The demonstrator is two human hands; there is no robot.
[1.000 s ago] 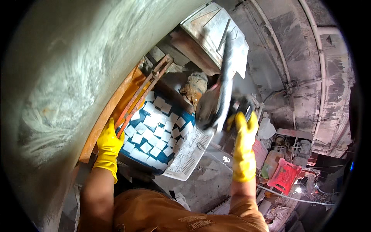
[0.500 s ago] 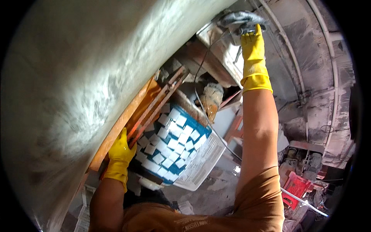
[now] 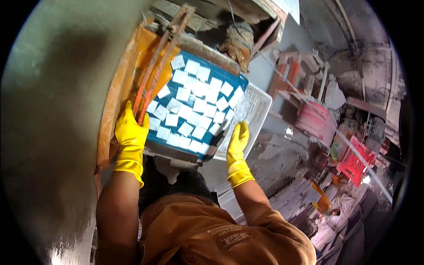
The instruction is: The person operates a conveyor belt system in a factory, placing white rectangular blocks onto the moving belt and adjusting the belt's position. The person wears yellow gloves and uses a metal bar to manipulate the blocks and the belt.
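Observation:
My left hand, in a yellow rubber glove, is closed round the lower end of an orange-red metal bar handle. To its right, many small white square tiles lie scattered over a wet blue surface. My right hand, also gloved in yellow, is over a white plastic crate at the right side of the blue surface. Its fingers are stretched upward and hold nothing that I can see. A dark strip at the tiles' edge sits close to those fingers.
A large smooth grey curved surface fills the left, edged by an orange rim. A mud-caked pipe-like part stands beyond the tiles. At the right are a thin pale pole, a pink tub and a red plastic crate.
My right hand has let go of a dark power tool at the far top and come down to the white crate. The view has shifted. My left hand stays at the bar handle.

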